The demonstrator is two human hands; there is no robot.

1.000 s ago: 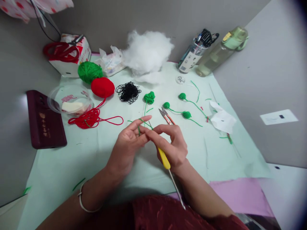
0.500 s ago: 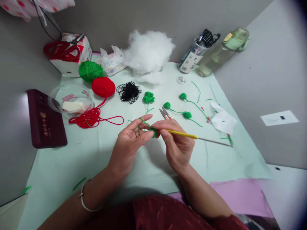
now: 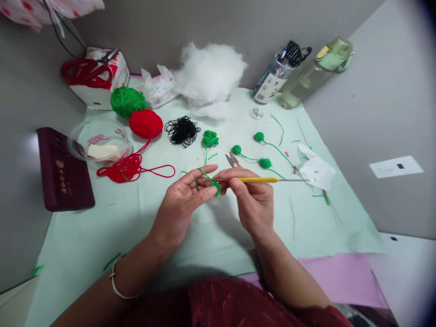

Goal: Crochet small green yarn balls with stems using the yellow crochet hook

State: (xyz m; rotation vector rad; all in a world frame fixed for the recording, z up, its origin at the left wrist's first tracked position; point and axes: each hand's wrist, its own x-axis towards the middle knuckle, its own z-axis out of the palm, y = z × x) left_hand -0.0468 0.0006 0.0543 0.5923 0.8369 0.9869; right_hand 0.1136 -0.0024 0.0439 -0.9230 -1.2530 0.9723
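My left hand (image 3: pixel 180 200) pinches a small green crochet piece (image 3: pixel 215 187) between thumb and fingers. Green yarn runs over its raised index finger. In my right hand (image 3: pixel 254 195) is a crochet hook (image 3: pixel 260 180) with a yellow handle, gripped like a pen; its hooked tip meets the green piece, and its metal rear shaft points right. Just beyond my hands lies a small bundle of green yarn (image 3: pixel 210 138) with its strand leading toward me. Thread snips (image 3: pixel 233 160) lie partly hidden behind my right hand. Green crocheted balls (image 3: pixel 265 163) with yarn tails rest further right.
Red yarn (image 3: pixel 146 123), a green yarn ball (image 3: pixel 127 102), a clear tub (image 3: pixel 98 141) and a dark red phone (image 3: pixel 66 170) are at left. White stuffing (image 3: pixel 211 77) and black cord (image 3: pixel 183 131) sit behind. A pen holder (image 3: pixel 272 79) and bottle (image 3: pixel 315 75) stand back right.
The crochet hook has swung from sloping down rightward to nearly level. My right hand has turned slightly with it, and the green piece has shifted a little left.
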